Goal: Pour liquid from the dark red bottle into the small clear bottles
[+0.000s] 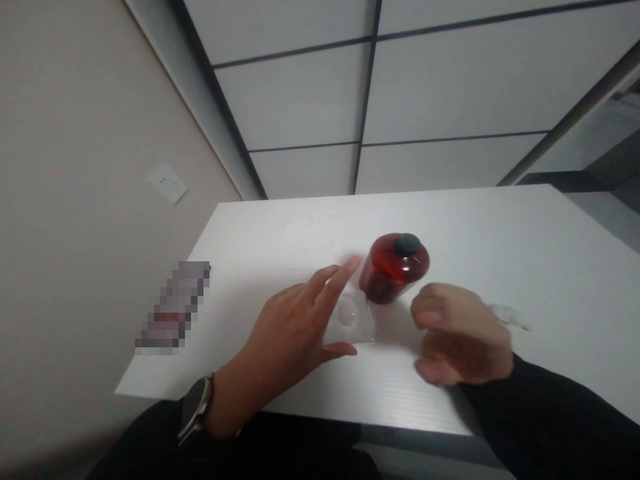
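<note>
Left hand (295, 320): open, fingers and thumb bracketing the clear plastic blister (353, 319) on the bench (500, 240).
Right hand (460, 343): loosely curled, empty.
Red bottle (395, 268): upright, just behind the blister.

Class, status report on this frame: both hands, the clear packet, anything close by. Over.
Left hand open, fingers on clear packet. Right hand loosely curled, empty, beside it. Red bottle upright just behind packet.

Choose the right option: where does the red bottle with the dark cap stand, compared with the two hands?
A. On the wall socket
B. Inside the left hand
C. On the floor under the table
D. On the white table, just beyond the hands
D: the red bottle stands upright on the white table, beyond the left hand and the right hand; neither hand grips it.
</note>
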Demonstrator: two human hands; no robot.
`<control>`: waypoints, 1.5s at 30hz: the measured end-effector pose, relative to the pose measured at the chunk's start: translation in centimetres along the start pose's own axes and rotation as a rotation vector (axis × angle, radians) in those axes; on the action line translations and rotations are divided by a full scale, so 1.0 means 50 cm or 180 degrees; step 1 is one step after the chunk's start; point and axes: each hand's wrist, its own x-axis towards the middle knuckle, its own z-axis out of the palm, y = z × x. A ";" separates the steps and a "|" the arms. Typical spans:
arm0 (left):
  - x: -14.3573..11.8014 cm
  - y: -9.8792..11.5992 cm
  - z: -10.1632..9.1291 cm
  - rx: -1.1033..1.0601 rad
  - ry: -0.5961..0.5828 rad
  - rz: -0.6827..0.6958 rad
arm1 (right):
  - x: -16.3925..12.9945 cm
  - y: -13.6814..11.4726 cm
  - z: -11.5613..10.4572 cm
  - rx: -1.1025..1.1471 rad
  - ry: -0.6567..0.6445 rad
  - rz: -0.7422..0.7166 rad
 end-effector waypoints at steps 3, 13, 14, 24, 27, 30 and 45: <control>0.000 -0.002 -0.001 -0.0003 0.0053 0.0055 | -0.006 -0.034 0.032 -0.0172 -0.0274 -0.0762; -0.006 -0.009 0.004 0.0008 0.0187 0.0117 | -0.014 -0.062 0.092 -0.0063 -0.0386 0.0243; -0.005 -0.009 0.004 0.0014 0.0193 0.0115 | -0.016 -0.062 0.094 0.0000 -0.0313 0.0416; -0.005 -0.008 0.001 0.0048 0.0180 0.0214 | -0.013 -0.069 0.100 0.0259 -0.0185 0.1201; -0.005 -0.009 0.001 0.0049 0.0163 0.0190 | -0.008 -0.070 0.099 0.0401 -0.0149 0.1552; -0.003 -0.009 0.001 0.0055 0.0143 0.0187 | -0.008 -0.071 0.101 0.0590 -0.0060 0.1944; -0.001 -0.010 -0.003 -0.0002 0.0113 0.0206 | -0.007 -0.073 0.106 0.0763 -0.0004 0.2051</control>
